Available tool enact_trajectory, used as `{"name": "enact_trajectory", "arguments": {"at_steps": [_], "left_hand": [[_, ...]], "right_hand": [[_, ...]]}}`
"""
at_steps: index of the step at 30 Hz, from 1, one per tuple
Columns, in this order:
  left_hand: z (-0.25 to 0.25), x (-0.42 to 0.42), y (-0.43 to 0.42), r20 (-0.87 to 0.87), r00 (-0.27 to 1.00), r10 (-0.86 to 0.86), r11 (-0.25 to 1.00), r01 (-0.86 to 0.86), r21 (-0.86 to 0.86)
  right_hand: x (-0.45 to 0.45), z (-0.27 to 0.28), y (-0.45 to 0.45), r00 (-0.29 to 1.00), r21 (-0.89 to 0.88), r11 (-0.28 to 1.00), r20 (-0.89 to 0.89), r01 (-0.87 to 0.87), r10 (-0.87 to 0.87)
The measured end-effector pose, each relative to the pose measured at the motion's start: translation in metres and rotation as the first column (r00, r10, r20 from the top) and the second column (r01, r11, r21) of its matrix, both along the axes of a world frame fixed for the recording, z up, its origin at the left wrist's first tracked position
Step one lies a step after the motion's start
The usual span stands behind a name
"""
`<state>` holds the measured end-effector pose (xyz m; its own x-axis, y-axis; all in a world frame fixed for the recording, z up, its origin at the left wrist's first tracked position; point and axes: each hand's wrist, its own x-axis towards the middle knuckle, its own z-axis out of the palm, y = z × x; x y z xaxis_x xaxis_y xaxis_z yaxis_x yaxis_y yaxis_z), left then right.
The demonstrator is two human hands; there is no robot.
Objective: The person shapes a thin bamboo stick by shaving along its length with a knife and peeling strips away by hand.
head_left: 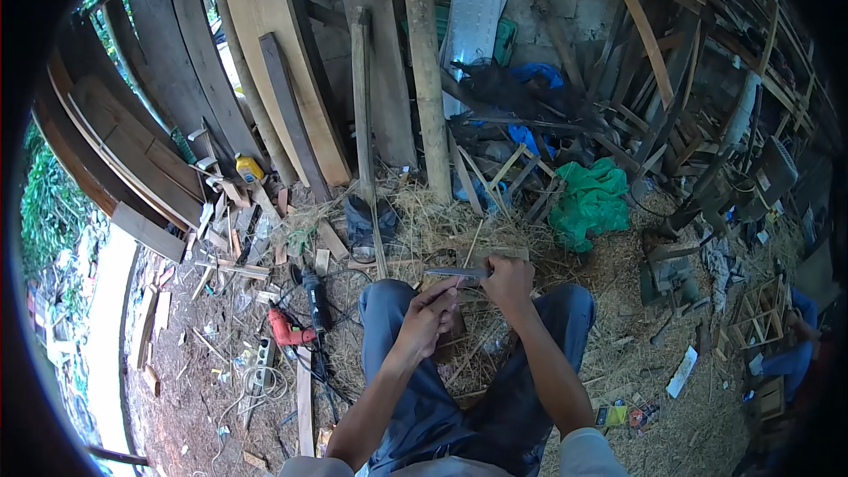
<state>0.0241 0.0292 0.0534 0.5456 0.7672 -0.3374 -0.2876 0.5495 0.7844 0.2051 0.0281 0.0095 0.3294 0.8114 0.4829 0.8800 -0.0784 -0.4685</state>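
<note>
My right hand (pixel 510 283) is closed round the handle of a knife, its broad blade (pixel 457 272) pointing left above my knees. My left hand (pixel 429 321) is closed just below the blade, pinching a thin pale strip (pixel 472 246) that appears to run up past the blade. The strip's lower end is hidden by my fingers. Blade and strip seem to meet close to my left fingertips, but contact is too small to make out. Between my legs, some wood on the ground is partly hidden by my hands.
A red power tool (pixel 290 329), a dark grinder-like tool (pixel 312 296) and a white power strip (pixel 263 355) with cords lie at left. Planks (pixel 265 62) lean behind. A green plastic sheet (pixel 590 203) lies ahead right. Another person's blue-clothed leg (pixel 791 358) shows at far right.
</note>
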Motion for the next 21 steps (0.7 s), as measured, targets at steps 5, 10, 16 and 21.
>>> {"name": "enact_trajectory", "arguments": {"at_steps": [5, 10, 16, 21], "left_hand": [[0.007, -0.001, -0.004, 0.000, 1.000, 0.029, 1.000, -0.029, 0.003], [0.007, -0.009, -0.014, -0.066, 0.998, 0.001, 1.000, 0.001, 0.024], [0.007, -0.013, -0.016, -0.088, 0.996, -0.009, 0.999, 0.013, 0.040], [0.009, -0.016, -0.015, -0.106, 0.994, -0.018, 0.999, 0.023, 0.046]], "right_hand": [[-0.001, 0.005, 0.002, 0.995, -0.061, 0.994, 0.027, 0.095, -0.093], [0.030, 0.000, 0.010, 0.971, -0.060, 0.974, 0.107, 0.220, -0.213], [0.026, -0.001, 0.009, 0.978, -0.173, 0.964, 0.093, 0.200, -0.187], [0.012, -0.003, 0.007, 0.984, -0.076, 0.997, 0.176, 0.030, -0.016]]}}
